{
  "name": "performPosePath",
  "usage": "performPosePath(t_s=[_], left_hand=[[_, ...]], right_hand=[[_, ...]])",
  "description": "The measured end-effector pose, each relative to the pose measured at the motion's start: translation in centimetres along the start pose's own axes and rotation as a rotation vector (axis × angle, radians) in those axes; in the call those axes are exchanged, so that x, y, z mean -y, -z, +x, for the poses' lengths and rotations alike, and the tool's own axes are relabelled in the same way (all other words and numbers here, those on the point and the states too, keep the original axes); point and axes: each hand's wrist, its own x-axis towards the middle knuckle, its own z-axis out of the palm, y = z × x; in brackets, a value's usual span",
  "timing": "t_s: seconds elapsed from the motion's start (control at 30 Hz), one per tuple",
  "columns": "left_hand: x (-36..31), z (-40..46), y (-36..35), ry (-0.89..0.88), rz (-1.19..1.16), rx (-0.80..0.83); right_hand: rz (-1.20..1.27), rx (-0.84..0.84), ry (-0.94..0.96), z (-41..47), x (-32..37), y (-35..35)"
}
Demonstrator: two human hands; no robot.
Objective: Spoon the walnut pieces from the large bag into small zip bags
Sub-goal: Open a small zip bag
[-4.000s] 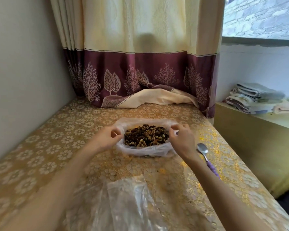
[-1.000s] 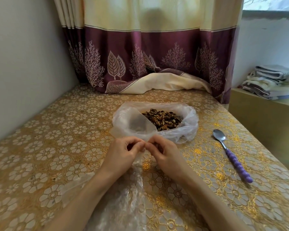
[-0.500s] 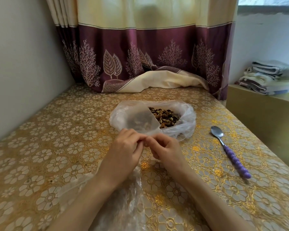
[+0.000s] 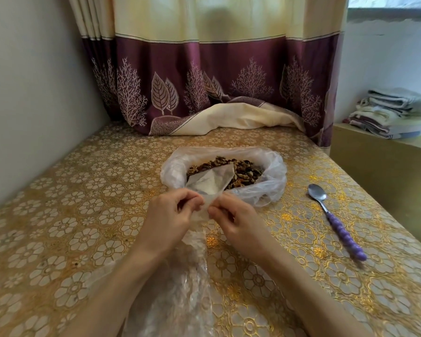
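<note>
A large clear plastic bag (image 4: 270, 183) lies open on the table, with brown walnut pieces (image 4: 243, 170) heaped inside. In front of it, my left hand (image 4: 170, 215) and my right hand (image 4: 236, 220) pinch the near edge of a small clear zip bag (image 4: 209, 182). The small bag sticks up and away from me, over the walnuts. A metal spoon with a purple beaded handle (image 4: 336, 220) lies on the table to the right of the large bag, untouched.
A heap of clear plastic bags (image 4: 180, 288) lies between my forearms near the front edge. The table carries a gold floral cover (image 4: 83, 215). A wall stands at left, a curtain (image 4: 204, 81) behind, and a shelf with folded towels (image 4: 394, 113) at right.
Four seconds ago my hands held the large bag's rim; they came back to the small bag. In the last half second the small bag has lifted up in front of the walnuts.
</note>
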Motion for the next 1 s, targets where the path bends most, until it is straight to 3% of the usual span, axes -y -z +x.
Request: performPosePath(t_s=[0.17, 0.27, 0.33, 0.47, 0.57, 0.77, 0.87, 1.0], left_hand=[[-0.8, -0.3, 0.8, -0.215, 0.278, -0.196], [-0.8, -0.5, 0.7, -0.281, 0.380, -0.175], [-0.8, -0.6, 0.6, -0.304, 0.398, -0.127], [-1.1, -1.1, -0.4, -0.325, 0.407, -0.008], [-1.5, -1.4, -1.2, -0.360, 0.442, 0.055], [-1.7, -1.8, -1.8, -0.355, 0.402, 0.059], [-1.8, -1.7, -1.8, -0.378, 0.407, 0.012], [-1.6, -1.8, -1.6, -0.294, 0.279, -0.070]], right_hand=[[-0.131, -0.283, -0.150, 0.0, -0.9, 0.1], [-0.134, -0.430, -0.211, 0.2, -0.6, 0.3], [0.011, -0.485, -0.320, 0.4, -0.5, 0.6], [0.326, -0.341, -0.600, 0.5, -0.2, 1.4], [0.754, -0.222, -0.790, 0.6, 0.1, 2.1], [0.786, -0.250, -0.448, 0.4, 0.2, 2.4], [0.349, -0.300, -0.191, 0.1, -0.2, 1.7], [-0.014, -0.296, 0.167, 0.0, -0.4, 1.1]])
